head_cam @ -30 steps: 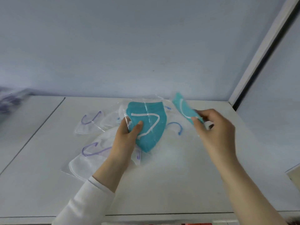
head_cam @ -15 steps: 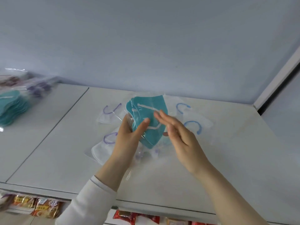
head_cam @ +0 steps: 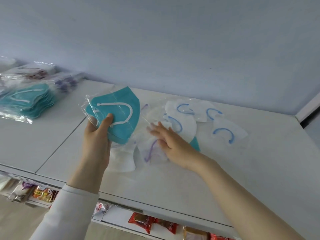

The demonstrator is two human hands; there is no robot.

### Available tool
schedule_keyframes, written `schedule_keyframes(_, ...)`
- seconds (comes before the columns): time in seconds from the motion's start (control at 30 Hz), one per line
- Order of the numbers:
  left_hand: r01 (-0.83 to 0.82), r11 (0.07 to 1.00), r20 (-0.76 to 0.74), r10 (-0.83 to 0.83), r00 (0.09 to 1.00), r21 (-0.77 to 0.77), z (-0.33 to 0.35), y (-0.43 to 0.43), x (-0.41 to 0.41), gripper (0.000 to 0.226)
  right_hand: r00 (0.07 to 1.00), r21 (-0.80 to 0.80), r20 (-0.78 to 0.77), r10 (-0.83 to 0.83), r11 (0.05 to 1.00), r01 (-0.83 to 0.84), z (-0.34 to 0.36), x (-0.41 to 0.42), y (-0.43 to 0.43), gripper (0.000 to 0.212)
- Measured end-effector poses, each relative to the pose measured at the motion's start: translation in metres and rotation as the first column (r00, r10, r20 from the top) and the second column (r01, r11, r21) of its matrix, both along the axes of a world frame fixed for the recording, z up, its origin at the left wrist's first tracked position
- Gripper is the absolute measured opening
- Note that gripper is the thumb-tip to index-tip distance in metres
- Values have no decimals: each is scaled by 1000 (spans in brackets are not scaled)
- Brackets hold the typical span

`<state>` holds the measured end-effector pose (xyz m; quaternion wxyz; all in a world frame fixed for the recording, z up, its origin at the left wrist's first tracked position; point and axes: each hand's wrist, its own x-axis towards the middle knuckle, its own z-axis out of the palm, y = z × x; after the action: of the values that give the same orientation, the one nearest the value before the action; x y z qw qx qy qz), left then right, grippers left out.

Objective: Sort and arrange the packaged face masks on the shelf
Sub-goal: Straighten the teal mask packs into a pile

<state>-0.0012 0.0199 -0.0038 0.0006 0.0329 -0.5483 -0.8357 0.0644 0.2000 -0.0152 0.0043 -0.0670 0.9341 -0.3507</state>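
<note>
My left hand (head_cam: 97, 135) grips a small stack of teal packaged masks (head_cam: 121, 116) held up above the white shelf (head_cam: 225, 170). With fingers straight, my right hand (head_cam: 169, 141) lies flat on a loose pile of white packaged masks. Some of these have purple ear loops (head_cam: 150, 151), others blue ear loops (head_cam: 223, 134). A teal mask corner (head_cam: 195, 144) shows from under the pile beside my right hand. At the far left lies a sorted stack of teal masks (head_cam: 27, 101) in clear wrappers.
Behind the teal stack lie more wrapped masks with purple loops (head_cam: 65, 82). The shelf's back wall (head_cam: 155, 49) stands close behind the piles. Snack packets (head_cam: 150, 222) hang on the shelf below the front edge. A seam (head_cam: 60, 142) divides the shelf boards.
My right hand put its teal mask onto the stack in my left hand, then dropped flat onto the white masks. The view swung left, revealing the sorted stacks.
</note>
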Motion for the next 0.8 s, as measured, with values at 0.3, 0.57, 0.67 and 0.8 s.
schedule_keyframes(0.3, 134, 989, 103, -127, 987, -69, -24, 27, 22, 28, 809, 183, 44, -586, 801, 570, -10, 39, 49, 79)
schedule_keyframes(0.57, 151, 986, 140, -139, 980, -76, -24, 37, 15, 33, 730, -80, 248, -637, 738, 670, 3, 40, 62, 67)
schedule_keyframes(0.67, 149, 984, 146, -134, 980, -94, -24, 36, 14, 35, 758, -172, 241, -606, 742, 648, 8, 58, 80, 23)
schedule_keyframes(0.8, 158, 981, 141, -142, 980, -112, -23, 39, 14, 36, 757, -107, 259, -600, 761, 640, 8, 69, 85, 41)
